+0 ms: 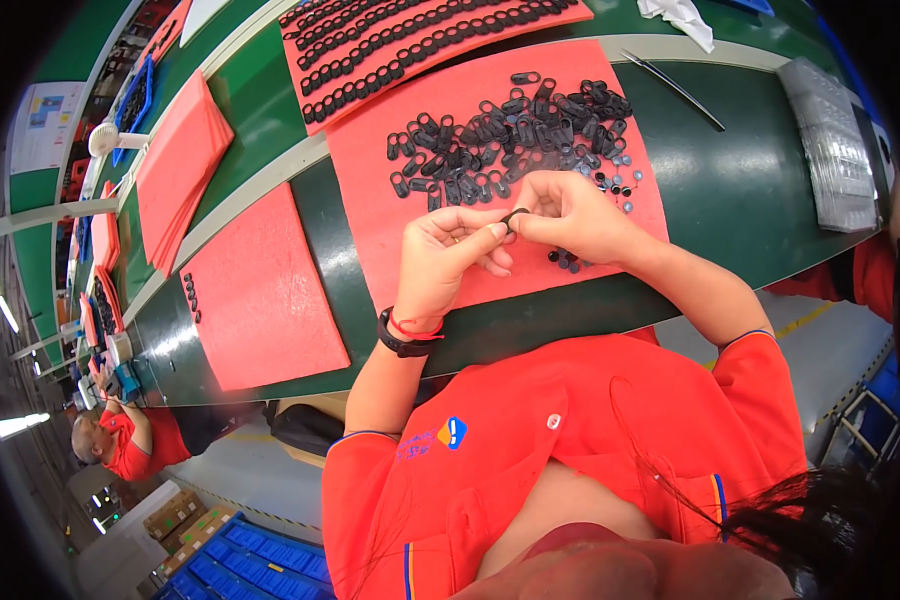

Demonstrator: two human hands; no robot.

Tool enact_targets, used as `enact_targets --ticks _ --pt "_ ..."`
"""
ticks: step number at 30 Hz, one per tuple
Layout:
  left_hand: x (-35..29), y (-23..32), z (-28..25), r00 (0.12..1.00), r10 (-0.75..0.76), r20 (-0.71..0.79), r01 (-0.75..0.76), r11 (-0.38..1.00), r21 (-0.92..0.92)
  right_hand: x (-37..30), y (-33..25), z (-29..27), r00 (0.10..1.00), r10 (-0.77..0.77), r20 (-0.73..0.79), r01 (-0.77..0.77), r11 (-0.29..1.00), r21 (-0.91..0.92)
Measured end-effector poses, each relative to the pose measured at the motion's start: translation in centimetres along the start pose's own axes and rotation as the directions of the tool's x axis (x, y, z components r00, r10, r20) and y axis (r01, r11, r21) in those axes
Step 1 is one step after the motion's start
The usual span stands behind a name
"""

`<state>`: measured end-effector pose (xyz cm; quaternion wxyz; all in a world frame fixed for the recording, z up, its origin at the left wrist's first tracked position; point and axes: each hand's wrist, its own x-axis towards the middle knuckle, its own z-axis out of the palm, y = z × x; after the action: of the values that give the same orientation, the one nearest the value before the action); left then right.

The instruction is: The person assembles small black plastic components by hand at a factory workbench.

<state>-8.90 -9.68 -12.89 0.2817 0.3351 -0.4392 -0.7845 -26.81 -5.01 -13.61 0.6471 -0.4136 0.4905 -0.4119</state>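
Observation:
Over a pink foam sheet (390, 265), my left hand (442, 250) and my right hand (577, 218) meet, pinching a small black plastic part (512, 218) between thumbs and fingertips. My fingers cover most of that part, so its shape hardly shows. Just beyond my hands lies a loose heap of black ring-ended parts (540, 130). Small round grey and black discs (620, 178) are scattered at the heap's right edge. A few more dark discs (562, 260) lie under my right wrist.
Neat rows of black parts (400, 65) fill another foam sheet at the back. Tweezers (675, 90) and clear plastic trays (828, 150) lie to the right. Leftward are a pink sheet (265, 300), stacked pink sheets (180, 170) and a white fan (105, 139). A person (140, 440) works farther left.

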Motion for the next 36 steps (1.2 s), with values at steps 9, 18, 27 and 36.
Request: enact_targets --ticks 9,18,27,36 --pt "0.02 -0.21 -0.05 1.0 0.008 0.002 -0.008 0.999 0.036 -0.1 0.28 0.17 0.997 -0.068 -0.025 0.067 0.997 -0.026" --pt "-0.03 -0.22 -0.07 1.0 -0.009 -0.011 0.01 0.999 0.039 0.06 0.55 0.13 0.998 -0.062 -0.007 0.061 0.998 -0.034" --pt "0.02 -0.39 -0.38 1.0 -0.01 0.006 0.01 1.0 0.009 -0.11 -0.02 0.22 1.0 -0.011 0.022 0.011 1.0 -0.003" --pt "-0.02 -0.29 -0.06 0.999 -0.033 0.006 0.033 0.999 0.012 -0.03 0.52 0.27 0.998 -0.059 -0.015 0.059 0.998 -0.004"
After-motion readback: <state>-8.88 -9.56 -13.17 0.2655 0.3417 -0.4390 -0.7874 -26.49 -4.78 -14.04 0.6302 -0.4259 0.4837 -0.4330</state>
